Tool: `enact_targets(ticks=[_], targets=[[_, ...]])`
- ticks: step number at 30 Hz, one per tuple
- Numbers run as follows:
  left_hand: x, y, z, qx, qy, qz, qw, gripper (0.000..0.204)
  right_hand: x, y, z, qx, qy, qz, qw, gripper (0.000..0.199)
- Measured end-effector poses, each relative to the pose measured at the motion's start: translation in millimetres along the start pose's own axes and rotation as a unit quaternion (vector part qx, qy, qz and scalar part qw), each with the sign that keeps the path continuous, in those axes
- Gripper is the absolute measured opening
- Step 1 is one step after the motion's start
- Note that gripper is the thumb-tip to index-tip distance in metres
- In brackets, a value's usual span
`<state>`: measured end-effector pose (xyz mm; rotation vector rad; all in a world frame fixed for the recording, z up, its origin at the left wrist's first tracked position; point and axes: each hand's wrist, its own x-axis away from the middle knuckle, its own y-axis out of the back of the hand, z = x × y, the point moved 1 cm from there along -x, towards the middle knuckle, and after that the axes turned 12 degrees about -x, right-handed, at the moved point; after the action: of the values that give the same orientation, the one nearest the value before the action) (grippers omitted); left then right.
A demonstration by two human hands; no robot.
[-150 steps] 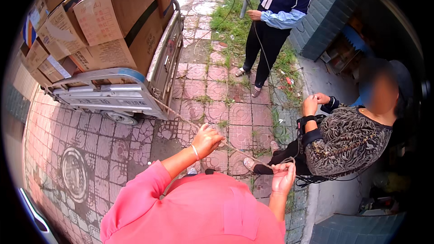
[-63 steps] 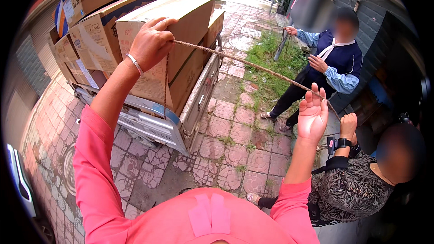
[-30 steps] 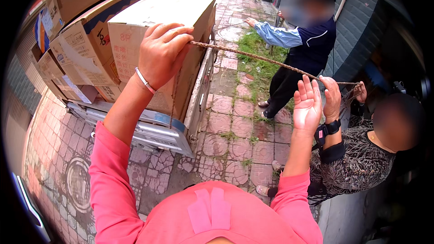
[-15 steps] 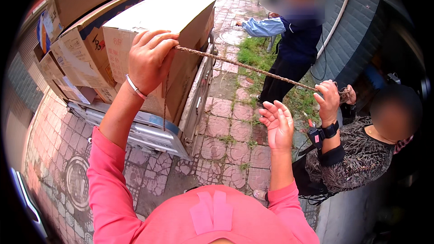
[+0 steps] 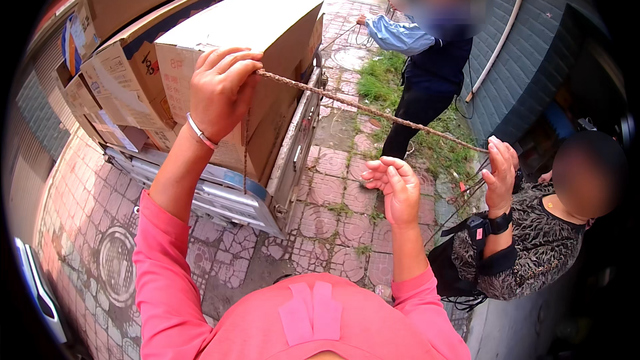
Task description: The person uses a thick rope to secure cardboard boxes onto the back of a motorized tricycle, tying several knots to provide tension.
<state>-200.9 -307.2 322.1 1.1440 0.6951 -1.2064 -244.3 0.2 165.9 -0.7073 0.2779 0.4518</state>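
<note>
My left hand (image 5: pixel 223 90) is closed around a brown braided rope (image 5: pixel 373 113) at the near top corner of a large cardboard box (image 5: pixel 247 17). From that grip the rope drops along the box's front to the metal side of a cargo bed (image 5: pixel 230 193). Its other stretch runs taut to the right, toward the raised hand (image 5: pixel 500 177) of a person in a patterned top. In mid-air below this stretch is my right hand (image 5: pixel 399 190), palm up, fingers loosely bent and apart, holding nothing.
More cardboard boxes (image 5: pixel 117 87) are stacked on the bed's left. A second person (image 5: pixel 433 60) in dark clothes with light blue sleeves stands beyond, holding a thin cord. Grass (image 5: pixel 380 80) grows beside the brick paving (image 5: pixel 333 227). A grey wall (image 5: pixel 523 47) rises at the right.
The co-worker's hand at right has lowered slightly and its fingers have straightened. My right hand has shifted a little left and down. My left hand keeps its grip on the rope.
</note>
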Motion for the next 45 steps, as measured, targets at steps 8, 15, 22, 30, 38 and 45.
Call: enact_targets(ticks=[8, 15, 22, 30, 38, 45], targets=[[0, 4, 0, 0.009, 0.006, -0.003, 1.0, 0.011, 13, -61, 43, 0.157, 0.096, 0.15, 0.971, 0.022], [-3, 5, -1, 0.012, 0.006, -0.02, 1.0, 0.009, 11, -70, 48, 0.202, 0.219, 0.094, 0.95, 0.021], [-2, 2, -2, 0.012, 0.01, -0.013, 1.0, 0.01, 16, -63, 46, 0.192, 0.211, 0.07, 0.956, 0.019], [-1, 3, -6, 0.014, -0.002, -0.012, 1.0, 0.01, 21, -44, 43, 0.192, 0.186, 0.009, 0.963, 0.019], [-2, 1, 0, 0.004, 0.009, 0.008, 1.0, 0.011, 27, -37, 43, 0.186, 0.169, -0.014, 0.968, 0.018], [-3, 1, 4, 0.008, 0.005, 0.01, 1.0, 0.012, 26, -28, 37, 0.194, 0.146, -0.009, 0.97, 0.019]])
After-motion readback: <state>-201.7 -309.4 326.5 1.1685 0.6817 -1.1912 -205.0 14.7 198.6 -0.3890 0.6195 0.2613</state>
